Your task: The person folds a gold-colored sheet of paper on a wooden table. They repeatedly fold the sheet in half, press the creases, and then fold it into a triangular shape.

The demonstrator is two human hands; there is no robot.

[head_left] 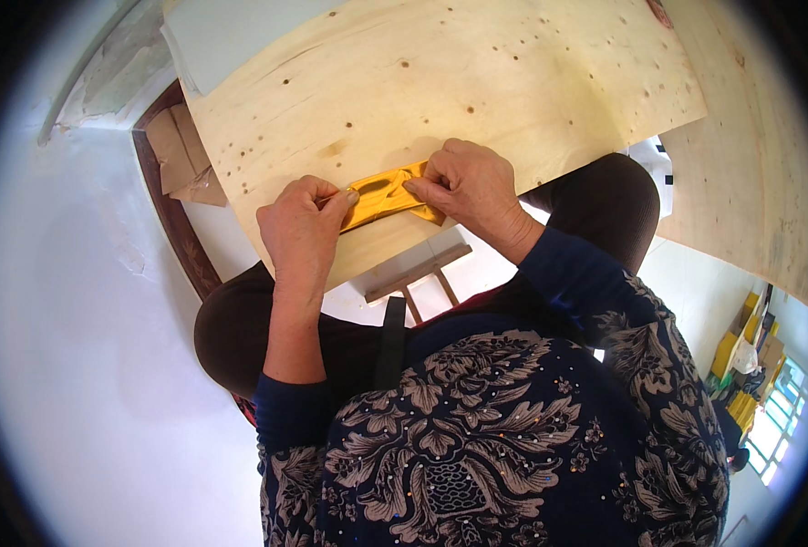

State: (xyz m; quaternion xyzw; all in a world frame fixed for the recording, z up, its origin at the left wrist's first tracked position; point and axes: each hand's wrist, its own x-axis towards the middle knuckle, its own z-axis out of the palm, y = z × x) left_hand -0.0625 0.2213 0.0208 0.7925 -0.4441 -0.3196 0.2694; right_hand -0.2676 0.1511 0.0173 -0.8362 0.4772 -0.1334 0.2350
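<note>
A folded piece of shiny gold foil-like sheet (381, 197) lies at the near edge of the plywood board (395, 109). My left hand (304, 219) pinches its left end between thumb and fingers. At the other end, my right hand (466, 187) grips the gold sheet with its thumb pressed on top. A loose corner of the sheet sticks out below my right hand, toward me. The strip between the hands is creased and reflects light; the fingers hide both ends.
A pale sheet (226, 36) lies on the board's far left. Brown folded paper or cardboard (183, 150) sits beyond its left edge. A second wooden board (741, 164) stands to the right. Under the near edge is a wooden frame (419, 273). Yellow items (741, 356) are stacked far right.
</note>
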